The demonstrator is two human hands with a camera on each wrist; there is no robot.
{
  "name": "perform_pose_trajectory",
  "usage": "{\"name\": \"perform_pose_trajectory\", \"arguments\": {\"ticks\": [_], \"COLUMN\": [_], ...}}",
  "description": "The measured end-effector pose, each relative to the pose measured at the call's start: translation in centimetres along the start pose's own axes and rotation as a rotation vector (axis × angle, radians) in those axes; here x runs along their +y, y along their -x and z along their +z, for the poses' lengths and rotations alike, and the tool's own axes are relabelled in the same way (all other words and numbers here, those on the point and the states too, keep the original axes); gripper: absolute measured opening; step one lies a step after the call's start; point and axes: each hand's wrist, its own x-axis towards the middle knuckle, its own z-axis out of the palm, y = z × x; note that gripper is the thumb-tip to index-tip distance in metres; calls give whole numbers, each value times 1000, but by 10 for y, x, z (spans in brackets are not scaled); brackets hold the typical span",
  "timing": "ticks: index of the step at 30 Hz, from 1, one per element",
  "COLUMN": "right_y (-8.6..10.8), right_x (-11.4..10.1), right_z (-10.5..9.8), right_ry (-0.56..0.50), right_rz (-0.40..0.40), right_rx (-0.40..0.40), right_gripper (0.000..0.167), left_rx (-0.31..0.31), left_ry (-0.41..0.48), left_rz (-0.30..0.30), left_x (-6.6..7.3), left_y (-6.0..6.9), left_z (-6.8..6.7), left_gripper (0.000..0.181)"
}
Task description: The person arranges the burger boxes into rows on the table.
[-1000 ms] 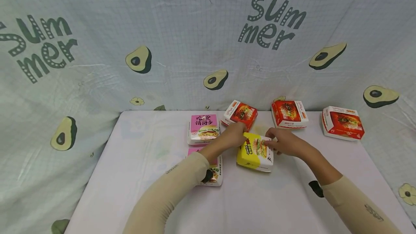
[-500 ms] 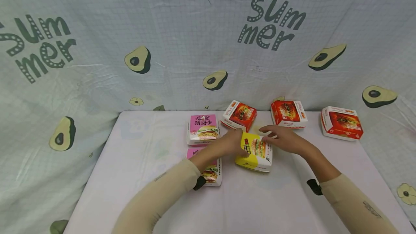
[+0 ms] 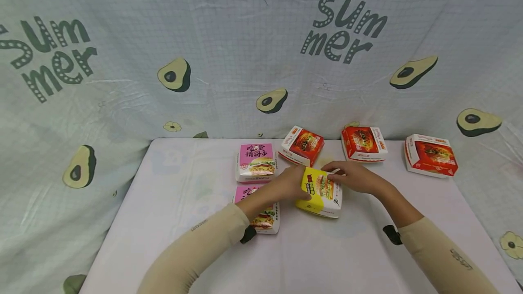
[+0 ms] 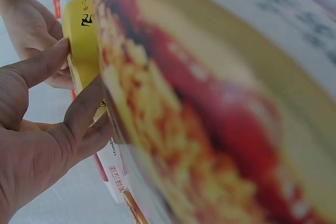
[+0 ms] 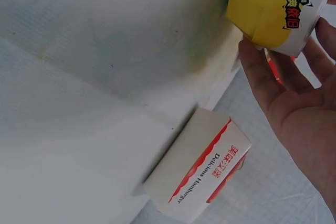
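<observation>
A yellow and white burger box [image 3: 322, 198] sits between both hands at the middle of the table. My left hand [image 3: 287, 184] grips its left side, with the thumb at the front and the fingers toward the back. At the back right corner, my right hand [image 3: 356, 177] holds the box, thumb over the top edge and fingers behind. In the right wrist view, the right fingertips [image 5: 251, 51] touch the lower edge of the yellow box [image 5: 262, 11]. Beneath the left forearm lies a pink burger box [image 3: 267, 221], partly hidden; its printed burger fills the left wrist view, blurred.
Another pink burger box [image 3: 256, 163] lies behind the first. Along the back edge of the white table [image 3: 184, 176] sit three red burger boxes: a turned one [image 3: 304, 144] close behind the hands, a middle one [image 3: 363, 143] and a right one [image 3: 431, 155]. A patterned cloth [image 3: 229, 58] hangs behind.
My left hand has shifted from the yellow box's back left corner to its left side, thumb now at the front. My right hand's fingers have moved slightly left along the back edge.
</observation>
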Motion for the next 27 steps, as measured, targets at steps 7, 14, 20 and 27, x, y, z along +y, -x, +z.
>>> {"name": "perform_pose_trajectory", "arguments": {"ticks": [7, 14, 20, 27], "right_y": [3, 8, 11, 15], "right_x": [2, 1, -4, -9], "right_z": [2, 2, 6, 13], "right_ry": [4, 5, -40, -129], "right_rz": [-5, 33, 103, 153], "right_rx": [-3, -30, -79, -141], "right_gripper": [35, 39, 42, 71], "left_rx": [-12, -13, -2, -23], "left_ry": [27, 21, -20, -34], "left_rz": [-20, -17, 11, 15], "left_x": [-3, -6, -8, -10], "left_y": [4, 7, 7, 8], "left_z": [-2, -6, -10, -17], "left_gripper": [70, 65, 52, 40]}}
